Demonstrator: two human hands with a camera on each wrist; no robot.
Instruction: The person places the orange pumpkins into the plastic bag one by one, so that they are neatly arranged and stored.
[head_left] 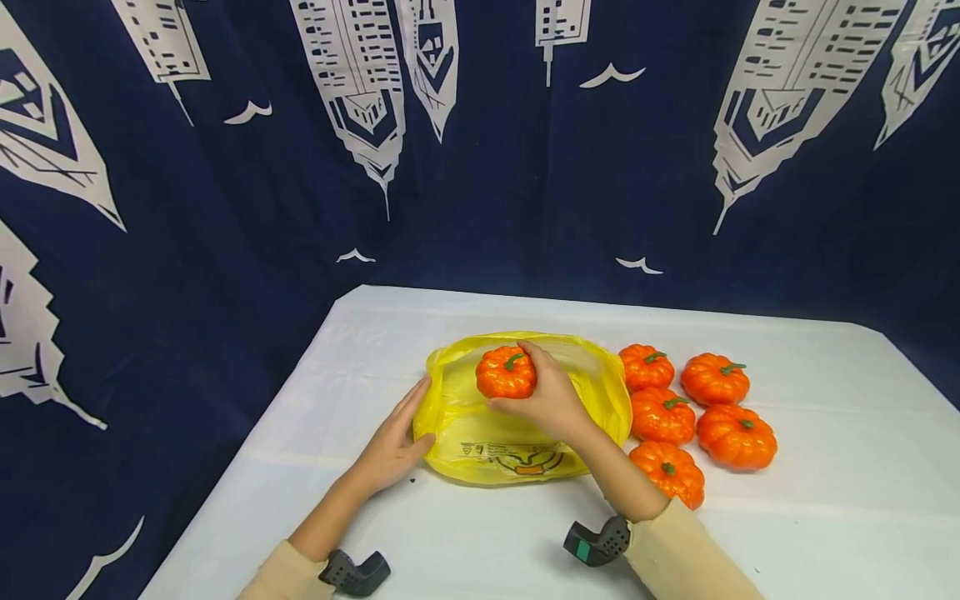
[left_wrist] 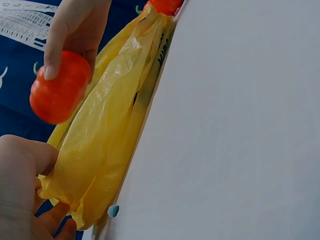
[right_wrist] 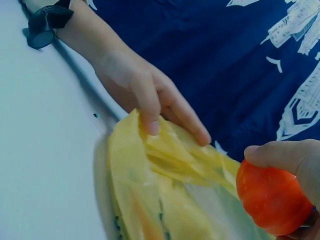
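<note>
A yellow plastic bag [head_left: 461,421] lies on the white table with its mouth spread wide. At its left edge, my left hand [head_left: 392,442] holds the rim; in the right wrist view the thumb overlaps the yellow film [right_wrist: 127,165] and the other fingers lie along the outer side. Over the bag's opening, my right hand [head_left: 551,400] grips a small orange pumpkin [head_left: 501,375] with a green stem, thumb on the near side and fingers round the far side. The left wrist view shows this pumpkin [left_wrist: 60,95] above the bag's rim.
Several more small orange pumpkins [head_left: 716,380] sit close together on the table [head_left: 840,417] just right of the bag, the nearest one [head_left: 671,471] partly behind my right forearm. A dark blue curtain [head_left: 525,192] with white building prints hangs behind the table.
</note>
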